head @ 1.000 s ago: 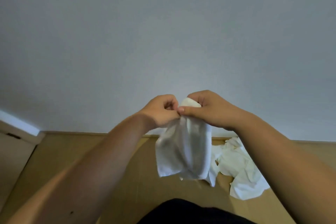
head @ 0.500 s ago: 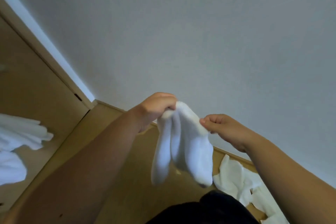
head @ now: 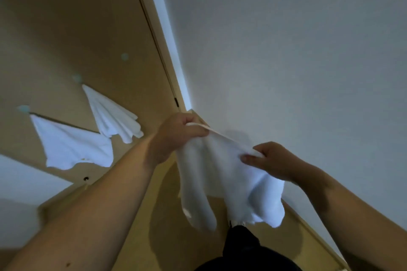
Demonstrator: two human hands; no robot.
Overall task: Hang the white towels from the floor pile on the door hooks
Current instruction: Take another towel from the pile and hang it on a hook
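Both the left hand (head: 176,136) and right hand (head: 267,160) pinch the white towel's (head: 222,180) top edge; the free hook (head: 124,56) sits at ten o'clock. Slack cloth could slip off.

The towel (head: 229,182) held between the left hand (head: 176,138) and the right hand (head: 271,160) is soft white cloth, matt, with a slightly fuzzy nap and a flat, narrow hem along its stretched top edge. It falls in loose, rounded folds. Left of that towel, two more towels (head: 72,145) (head: 112,116) on the door (head: 66,28) are the same matt white cloth, draped in creases. The door looks like smooth tan wood or laminate with a dull, even finish. The hooks (head: 124,56) on it are pale and blurred; their material cannot be told. Right of the door, the wall (head: 286,50) is matt, faintly grainy white.
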